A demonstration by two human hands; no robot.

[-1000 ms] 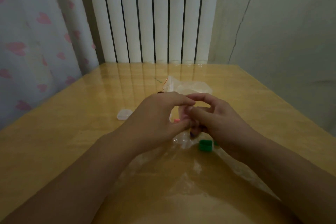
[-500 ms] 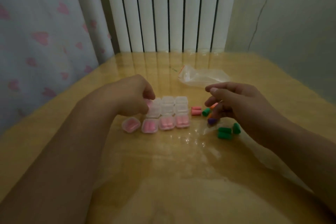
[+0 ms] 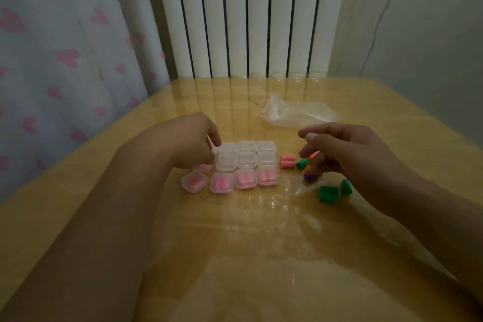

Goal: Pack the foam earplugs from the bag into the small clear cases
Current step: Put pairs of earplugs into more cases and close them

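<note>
Counter [image 3: 261, 269] fills my lower view: yellowish wood grain under glossy clear cover, sheen and ripples near middle. White ribbed radiator [image 3: 251, 15] stands upright against counter's far edge; I see its ribs mirrored in gloss. Curtain [image 3: 60, 47] hangs at left, pale with pink hearts, reaching below counter edge. Grey-green wall [image 3: 418, 34] at right, thin dark crack [image 3: 379, 21] running down it. Light dim throughout.

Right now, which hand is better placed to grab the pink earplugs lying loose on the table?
Right hand: it hovers just beside the loose pink earplugs. The left hand is across the clear cases.
</note>
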